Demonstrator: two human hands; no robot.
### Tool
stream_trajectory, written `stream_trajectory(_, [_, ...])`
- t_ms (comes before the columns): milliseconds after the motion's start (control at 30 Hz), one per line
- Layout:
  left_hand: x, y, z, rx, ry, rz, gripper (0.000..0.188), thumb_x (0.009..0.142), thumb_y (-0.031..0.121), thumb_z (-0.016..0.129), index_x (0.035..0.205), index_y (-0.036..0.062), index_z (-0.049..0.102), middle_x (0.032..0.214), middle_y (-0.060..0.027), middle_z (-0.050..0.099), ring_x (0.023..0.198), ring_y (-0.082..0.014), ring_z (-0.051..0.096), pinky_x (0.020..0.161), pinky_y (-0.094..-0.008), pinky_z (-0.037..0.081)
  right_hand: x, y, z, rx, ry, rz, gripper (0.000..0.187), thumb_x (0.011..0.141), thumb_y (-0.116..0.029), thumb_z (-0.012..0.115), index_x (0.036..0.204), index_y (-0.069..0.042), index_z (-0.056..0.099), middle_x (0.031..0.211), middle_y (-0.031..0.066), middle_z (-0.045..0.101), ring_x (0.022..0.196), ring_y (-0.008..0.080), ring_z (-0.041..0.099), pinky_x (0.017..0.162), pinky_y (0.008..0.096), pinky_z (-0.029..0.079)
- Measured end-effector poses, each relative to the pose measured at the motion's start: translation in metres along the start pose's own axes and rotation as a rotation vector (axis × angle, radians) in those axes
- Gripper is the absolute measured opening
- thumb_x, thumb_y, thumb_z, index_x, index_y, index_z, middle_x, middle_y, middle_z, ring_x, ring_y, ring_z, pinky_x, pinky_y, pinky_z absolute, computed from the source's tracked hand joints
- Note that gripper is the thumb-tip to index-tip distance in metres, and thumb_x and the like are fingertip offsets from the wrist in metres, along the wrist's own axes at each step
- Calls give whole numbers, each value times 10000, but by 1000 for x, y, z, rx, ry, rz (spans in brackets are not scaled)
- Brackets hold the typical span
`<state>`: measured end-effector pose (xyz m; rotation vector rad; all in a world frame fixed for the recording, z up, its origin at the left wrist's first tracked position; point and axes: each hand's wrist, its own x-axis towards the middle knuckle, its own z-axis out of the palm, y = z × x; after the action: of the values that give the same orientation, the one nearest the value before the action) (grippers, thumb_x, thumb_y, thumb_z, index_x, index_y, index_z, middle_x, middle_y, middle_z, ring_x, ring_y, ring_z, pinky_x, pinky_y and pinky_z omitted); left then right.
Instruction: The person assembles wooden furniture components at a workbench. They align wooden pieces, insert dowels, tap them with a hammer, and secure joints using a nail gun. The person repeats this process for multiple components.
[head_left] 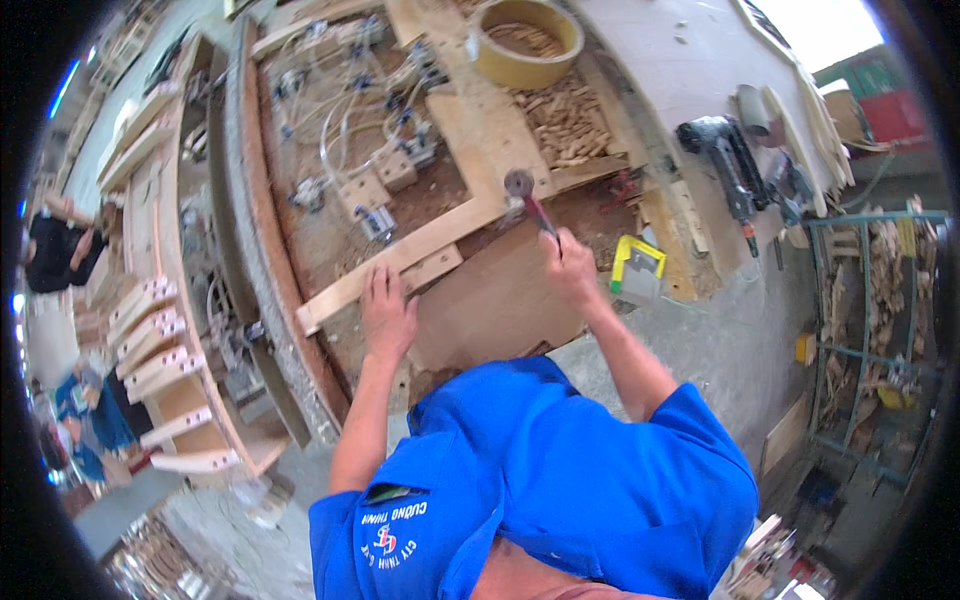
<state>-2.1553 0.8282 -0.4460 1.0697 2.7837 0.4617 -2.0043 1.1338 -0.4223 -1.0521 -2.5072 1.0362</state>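
Observation:
My right hand [572,268] is wrapped round the handle of a hammer [534,207]. Its round head is over the far end of a long pale wooden bar [400,257]. My left hand [388,315] lies with its fingers stretched out over the bar's nearer part, pressing on its edge. Alongside the bar, just right of those fingers, is a shorter wooden block [432,268] with small dark holes. A brown flat board [490,300] lies on the bench between my two hands.
Clear hoses and metal clamps [375,120] fill the bench's left. Wooden dowels [565,125] are heaped beside a yellow ring-shaped container [480,62]. A black power tool [725,165] and a yellow-edged square item [638,268] lie rightward. A metal rack [870,340] holds wood. People work far left.

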Motion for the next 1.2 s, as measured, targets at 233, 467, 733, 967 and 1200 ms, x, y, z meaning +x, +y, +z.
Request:
stream_trajectory(233, [2,20,-4,21,-27,-9,785,913,238,805,1540,-71,447,1624,-267,389,1542,-462,338,1282,-534,310,-36,59,-15,-201,215,174,313,988,-282,701,1150,-15,674,1070,268,714,1039,474,683,897,562,538])
stream_trajectory(467, [5,24,-12,-65,-36,-22,674,917,247,804,1462,-59,551,1541,-286,477,1473,-463,425,1243,-542,354,55,69,-104,-341,731,-73,403,904,-175,748,1255,-20,626,1205,216,623,1128,425,626,976,530,518])
stream_trajectory(733, [1,54,-3,-252,43,48,512,928,281,795,1332,-7,669,1330,-198,670,1319,-407,580,1169,-520,428,146,109,-265,-890,407,223,688,884,-137,704,1528,-75,467,1329,249,638,1238,417,654,1041,528,524])
stream_trajectory(967, [15,80,-4,-498,-29,137,450,962,314,760,1297,18,706,1182,-179,735,1117,-376,698,1000,-477,542,145,51,-295,-884,135,210,650,911,-259,717,1479,-16,513,1101,253,763,1036,451,748,962,520,587])
stream_trajectory(1200, [43,131,11,-1030,-347,46,471,1075,375,647,1400,34,671,1173,-164,767,1047,-285,739,971,-404,579,51,-69,-235,273,-162,210,189,980,-101,652,1147,-36,593,802,32,620,593,127,601,503,316,534])
